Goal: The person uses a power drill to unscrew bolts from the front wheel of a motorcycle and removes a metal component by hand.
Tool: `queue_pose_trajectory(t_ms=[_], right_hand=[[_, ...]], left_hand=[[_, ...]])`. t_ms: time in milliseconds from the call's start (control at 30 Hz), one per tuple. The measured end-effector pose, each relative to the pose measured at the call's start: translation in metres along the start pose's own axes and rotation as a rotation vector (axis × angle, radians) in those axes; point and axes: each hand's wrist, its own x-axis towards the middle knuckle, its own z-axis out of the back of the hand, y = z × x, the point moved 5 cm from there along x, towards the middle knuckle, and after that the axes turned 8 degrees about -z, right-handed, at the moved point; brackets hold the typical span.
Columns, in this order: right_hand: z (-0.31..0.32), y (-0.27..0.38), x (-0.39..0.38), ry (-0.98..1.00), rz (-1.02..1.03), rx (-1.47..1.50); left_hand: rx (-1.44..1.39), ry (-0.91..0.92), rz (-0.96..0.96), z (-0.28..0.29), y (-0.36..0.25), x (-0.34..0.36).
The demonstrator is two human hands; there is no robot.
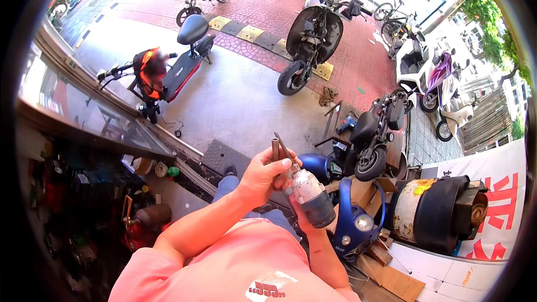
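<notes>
In front of my chest, my left hand [263,176] is closed, thumb and fingers pinching a short brownish tube [275,150] that stands upright. Right beside it is a worn bottle-shaped container [312,198], whitish and scuffed at the top, dark grey at the base. It tilts with its base toward the lower right. A thin dark rod [283,144] rises near its neck; whether the two are joined is unclear. My right hand [291,197] holds the container from behind, its fingers largely hidden.
A blue scooter front panel with headlight [363,222] and a black-and-white drum [419,212] lie to the right. Ahead stand a partly stripped scooter [314,33] and a red-black electric bike [182,75]. A blue power drill [347,123] rests near a low motorbike [369,128]. Cluttered shelves [106,190] fill the left.
</notes>
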Motion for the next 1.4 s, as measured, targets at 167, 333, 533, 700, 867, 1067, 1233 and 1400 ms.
queue_pose_trajectory(t_ms=[167, 333, 533, 700, 867, 1067, 1233, 1400], right_hand=[[-0.027, 0.009, 0.109, -0.098, -0.036, 0.181], [-0.041, -0.053, 0.200, -0.410, -0.144, 0.314], [-0.060, -0.036, 0.297, -0.556, -0.119, 0.096], [-0.080, -0.108, 0.385, -0.519, -0.179, -0.067], [-0.087, -0.130, 0.481, -0.320, -0.298, 0.088], [-0.088, -0.163, 0.573, -0.387, -0.368, 0.219], [-0.109, -0.220, 0.650, -0.524, -0.428, 0.145], [-0.145, -0.328, 0.706, -0.559, -0.493, 0.143]], left_hand=[[0.125, -0.090, 0.106, 0.036, -0.051, 0.101], [0.324, -0.031, 0.174, 0.069, -0.102, 0.221], [0.418, 0.167, 0.283, 0.039, -0.098, 0.359], [0.597, 0.128, 0.352, 0.058, -0.058, 0.486], [0.592, 0.041, 0.537, 0.107, -0.062, 0.589], [0.503, 0.051, 0.692, 0.114, -0.062, 0.684], [0.427, 0.049, 0.770, 0.154, -0.030, 0.773], [0.539, 0.158, 0.803, 0.226, 0.028, 0.875]])
